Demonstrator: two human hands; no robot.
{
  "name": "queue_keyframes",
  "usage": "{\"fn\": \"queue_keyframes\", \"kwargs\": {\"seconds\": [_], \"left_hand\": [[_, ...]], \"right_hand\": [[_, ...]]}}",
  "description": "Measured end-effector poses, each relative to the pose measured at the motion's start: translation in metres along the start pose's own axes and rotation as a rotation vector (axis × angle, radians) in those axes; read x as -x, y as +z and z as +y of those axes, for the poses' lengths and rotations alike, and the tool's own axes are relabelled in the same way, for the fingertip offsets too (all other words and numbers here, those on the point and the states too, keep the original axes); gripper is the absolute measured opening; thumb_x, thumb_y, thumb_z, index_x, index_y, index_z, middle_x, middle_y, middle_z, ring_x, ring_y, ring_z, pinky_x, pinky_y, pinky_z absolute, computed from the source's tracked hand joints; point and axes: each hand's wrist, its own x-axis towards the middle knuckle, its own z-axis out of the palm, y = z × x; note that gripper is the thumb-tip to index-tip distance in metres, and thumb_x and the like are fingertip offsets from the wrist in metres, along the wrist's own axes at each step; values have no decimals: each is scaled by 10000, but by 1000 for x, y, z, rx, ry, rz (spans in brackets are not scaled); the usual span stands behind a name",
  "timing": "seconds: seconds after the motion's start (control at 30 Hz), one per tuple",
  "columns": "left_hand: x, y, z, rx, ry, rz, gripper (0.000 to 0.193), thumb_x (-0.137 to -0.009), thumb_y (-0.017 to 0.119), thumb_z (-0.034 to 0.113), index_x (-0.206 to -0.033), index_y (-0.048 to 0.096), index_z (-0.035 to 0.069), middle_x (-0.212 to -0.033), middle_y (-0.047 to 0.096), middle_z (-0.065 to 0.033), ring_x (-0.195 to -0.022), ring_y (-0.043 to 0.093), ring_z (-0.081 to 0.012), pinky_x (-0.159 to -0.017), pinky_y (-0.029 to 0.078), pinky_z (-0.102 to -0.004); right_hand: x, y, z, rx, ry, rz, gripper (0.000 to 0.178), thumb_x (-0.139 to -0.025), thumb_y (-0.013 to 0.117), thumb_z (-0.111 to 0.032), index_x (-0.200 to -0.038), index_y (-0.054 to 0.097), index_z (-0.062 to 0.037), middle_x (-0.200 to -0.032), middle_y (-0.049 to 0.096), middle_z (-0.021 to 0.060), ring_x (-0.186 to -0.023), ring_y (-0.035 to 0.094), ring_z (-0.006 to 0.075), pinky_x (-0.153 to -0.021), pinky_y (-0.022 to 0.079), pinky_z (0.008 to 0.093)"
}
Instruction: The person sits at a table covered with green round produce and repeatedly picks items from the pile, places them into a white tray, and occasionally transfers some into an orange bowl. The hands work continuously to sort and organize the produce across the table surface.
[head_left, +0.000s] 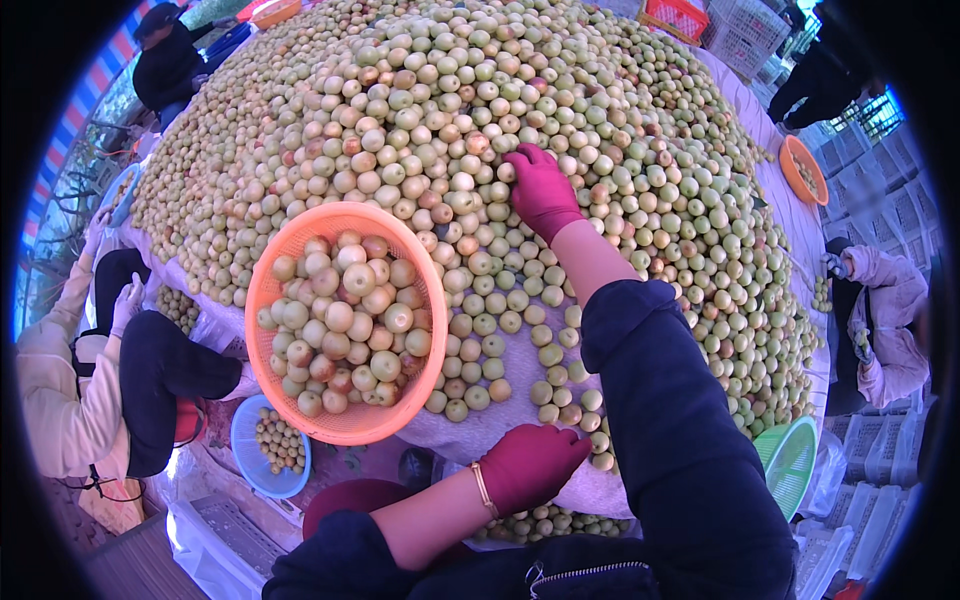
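Observation:
A wide heap of round green-yellow fruits (470, 120), which look like jujubes, some browned, spreads in front of me. My right hand (545, 192), in a magenta glove, reaches into its middle, fingers curled round a pale jujube (507, 173). Nearer my body is my left hand (530, 468), gloved alike, with a gold bracelet (484, 490) at the wrist. Its fingers are curled in over the cloth; whatever they may hold is hidden. To the left stands an orange plastic basket (262, 330) with many larger jujubes in it.
A blue basket (240, 450) with some fruits stands at lower left, a green basket (790, 465) at lower right. Co-workers sit at left (90, 380) and right (885, 310); more people are farther back. Grey crates (880, 190) and another orange basket (803, 170) lie to the right.

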Motion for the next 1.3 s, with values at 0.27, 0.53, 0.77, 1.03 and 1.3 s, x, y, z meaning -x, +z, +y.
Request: {"fn": "queue_keyframes", "kwargs": {"seconds": [0.27, 0.53, 0.77, 1.03, 1.3], "left_hand": [[-8, -4, 7, 87, -106, -79, 297, -909, 594, 193, -1195, 610, 111, -1030, 689, -47, -883, 686, -267, -705, 557, -414], [-8, -12, -15, 1536, -323, 649, 548, -973, 562, 136, -1464, 352, 16, -1400, 425, -168, -1180, 577, -268, -1003, 521, -428], [-13, -12, -17, 1593, -338, 859, 530, -1022, 511, 177, -1507, 326, 66, -1446, 412, -175, -1235, 542, -254, -1059, 474, -410], [-6, -20, 1, 1578, -393, 774, 471, -1031, 536, 232, -1461, 431, 70, -1307, 563, -71, -1138, 588, -139, -924, 511, -306], [5, -15, 3, 1619, -162, 672, 527, -947, 600, 89, -1445, 435, 38, -1327, 561, -78, -1161, 582, -150, -945, 495, -285]], "right_hand": [[17, -10, 5, -7, 23, -225, 249, -826, 637, -160, -1062, 714, -186, -1210, 598, 134, -1106, 603, 340, -884, 532, 433], [110, -60, -6, -567, 54, -175, 442, -855, 717, -194, -1281, 603, -170, -1011, 662, 116, -906, 658, 263, -794, 540, 378], [187, -139, -51, -984, 255, -231, 476, -806, 813, -136, -1232, 607, -86, -1144, 650, 0, -995, 596, 86, -837, 493, 260], [211, -162, -89, -753, 74, -218, 467, -768, 814, -90, -1210, 665, -103, -1003, 587, 19, -850, 578, 118, -731, 492, 245], [221, -178, -103, -764, -75, -174, 588, -790, 708, 43, -1342, 613, -136, -1094, 625, 80, -1036, 608, 201, -872, 527, 297]]}}
